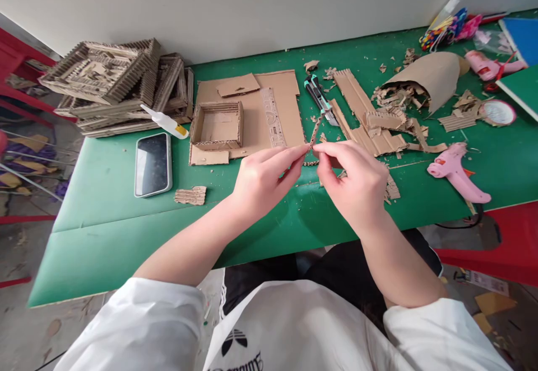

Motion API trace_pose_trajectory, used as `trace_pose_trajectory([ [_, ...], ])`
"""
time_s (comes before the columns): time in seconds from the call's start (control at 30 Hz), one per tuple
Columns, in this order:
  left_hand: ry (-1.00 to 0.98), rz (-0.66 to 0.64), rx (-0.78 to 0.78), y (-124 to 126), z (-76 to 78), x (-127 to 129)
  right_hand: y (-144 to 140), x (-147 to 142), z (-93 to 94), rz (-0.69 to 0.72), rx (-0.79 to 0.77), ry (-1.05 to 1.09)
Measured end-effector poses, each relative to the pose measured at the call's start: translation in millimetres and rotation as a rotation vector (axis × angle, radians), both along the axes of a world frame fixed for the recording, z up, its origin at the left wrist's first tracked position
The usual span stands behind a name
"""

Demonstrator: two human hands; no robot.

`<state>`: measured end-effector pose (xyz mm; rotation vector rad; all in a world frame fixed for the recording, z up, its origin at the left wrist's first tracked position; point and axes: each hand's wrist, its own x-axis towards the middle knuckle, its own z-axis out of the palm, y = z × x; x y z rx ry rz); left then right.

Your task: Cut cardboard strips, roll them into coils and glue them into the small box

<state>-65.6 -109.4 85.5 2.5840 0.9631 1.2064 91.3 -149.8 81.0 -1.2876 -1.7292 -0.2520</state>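
A narrow strip of corrugated cardboard [315, 130] is pinched between the fingertips of my left hand [263, 177] and my right hand [357, 177], just above the table. Its upper end points away from me, and my fingers hide part of it. Beyond the strip lies a teal and black utility knife [318, 95] with its blade out. Left of my hands, a clear ruler [272, 116] rests on a flat cardboard sheet [290, 93]. A small open cardboard box [216, 142] sits on that sheet too.
Layered corrugated frames [105, 107], a phone [152, 163] and a glue bottle [166, 121] lie to the left. Cardboard pieces [357, 99], a paper cone [441, 77] with scraps, a tape roll [499, 112] and a pink glue gun [458, 174] occupy the right.
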Motion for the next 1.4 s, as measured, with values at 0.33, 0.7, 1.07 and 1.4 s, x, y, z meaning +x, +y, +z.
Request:
trace_pose_trajectory([
  [0.33, -0.017, 0.008, -0.083, 0.7, 2.1, 1.3, 0.2, 0.7, 2.6, 0.008, -0.072, 0.029],
  [0.7, -0.206, -0.043, -0.420, 1.3, 2.3, 0.5, 1.2, -3.3, -0.4, 0.015, -0.005, -0.004],
  [1.07, -0.186, -0.062, -0.390, 3.3, 3.9, 0.4, -1.4, -0.4, 7.1, 0.095, -0.246, 0.175],
  [1.4, -0.135, -0.049, -0.260, 1.7, 4.6, 0.0, 0.4, -0.5, 3.1, 0.099, -0.121, 0.161],
])
